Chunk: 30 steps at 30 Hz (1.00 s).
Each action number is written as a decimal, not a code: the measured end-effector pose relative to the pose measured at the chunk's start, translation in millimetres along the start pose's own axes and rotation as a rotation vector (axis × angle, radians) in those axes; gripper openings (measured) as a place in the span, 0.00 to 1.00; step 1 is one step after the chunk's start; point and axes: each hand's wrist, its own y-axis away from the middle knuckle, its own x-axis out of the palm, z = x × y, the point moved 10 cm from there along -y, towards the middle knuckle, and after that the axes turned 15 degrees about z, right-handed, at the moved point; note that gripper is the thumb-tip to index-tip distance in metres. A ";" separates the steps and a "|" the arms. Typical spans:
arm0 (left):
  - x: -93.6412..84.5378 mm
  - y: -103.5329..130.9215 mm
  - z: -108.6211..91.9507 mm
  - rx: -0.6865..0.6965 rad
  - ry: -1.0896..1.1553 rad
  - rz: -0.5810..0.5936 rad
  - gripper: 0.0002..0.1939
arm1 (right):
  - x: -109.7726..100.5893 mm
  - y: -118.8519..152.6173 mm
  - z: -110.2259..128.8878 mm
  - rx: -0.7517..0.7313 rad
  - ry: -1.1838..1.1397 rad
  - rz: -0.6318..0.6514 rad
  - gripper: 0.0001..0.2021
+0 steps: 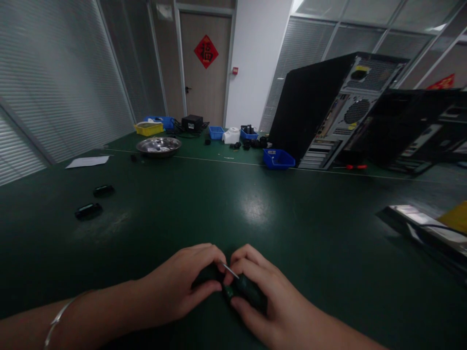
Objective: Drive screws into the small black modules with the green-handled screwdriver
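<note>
A screwdriver (251, 292) with a dark green handle and a thin metal shaft is in my right hand (275, 294), its fingers wrapped round the handle. The shaft slants up and left towards my left hand (195, 279). My left fingers are curled, the index finger by the shaft's tip and the thumb close to the handle. Something dark seems to lie between them, too dim to name. Two small black oblong parts, a nearer one (88, 211) and a farther one (103, 190), lie to the left on the green table (204, 204).
A metal bowl (159, 146) stands at the back left, near a sheet of paper (87, 162) and a yellow bin (149, 128). At the back right are a blue bin (278, 159) and a tall computer case (314, 104). A blurred flat device (426, 226) lies far right.
</note>
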 end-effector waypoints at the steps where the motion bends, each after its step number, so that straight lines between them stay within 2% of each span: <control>1: -0.4 -0.2 -0.3 -0.001 0.001 0.001 0.10 | -0.4 0.3 -0.4 -0.007 -0.005 -0.002 0.18; 7: 0.4 2.4 -4.3 0.047 0.024 0.018 0.19 | -12.6 9.2 5.3 -0.119 -0.051 -0.096 0.14; 10: 2.1 2.8 -3.0 0.039 0.010 0.030 0.19 | -15.4 13.9 6.5 -0.149 -0.038 -0.140 0.19; 15: -13.3 5.0 8.1 -0.054 -0.045 -0.084 0.10 | -17.6 15.3 -6.4 -0.129 0.009 -0.215 0.24; 19: -27.9 8.2 13.6 -0.092 -0.049 -0.161 0.10 | -27.1 17.7 -17.6 -0.086 0.104 -0.279 0.28; 22: -35.6 10.7 12.4 -0.077 -0.056 -0.214 0.12 | -37.6 22.3 -17.5 -0.085 0.195 -0.331 0.24; 24: -39.7 13.7 11.5 -0.056 -0.047 -0.257 0.08 | -41.3 24.0 -17.2 -0.086 0.209 -0.338 0.20; 26: -45.9 20.3 17.4 -0.056 0.065 -0.336 0.04 | -43.2 24.6 -21.1 -0.061 0.157 -0.339 0.17; 30: -49.6 40.9 52.6 -0.225 0.460 -0.513 0.22 | -42.1 25.5 -33.9 0.024 -0.015 -0.343 0.12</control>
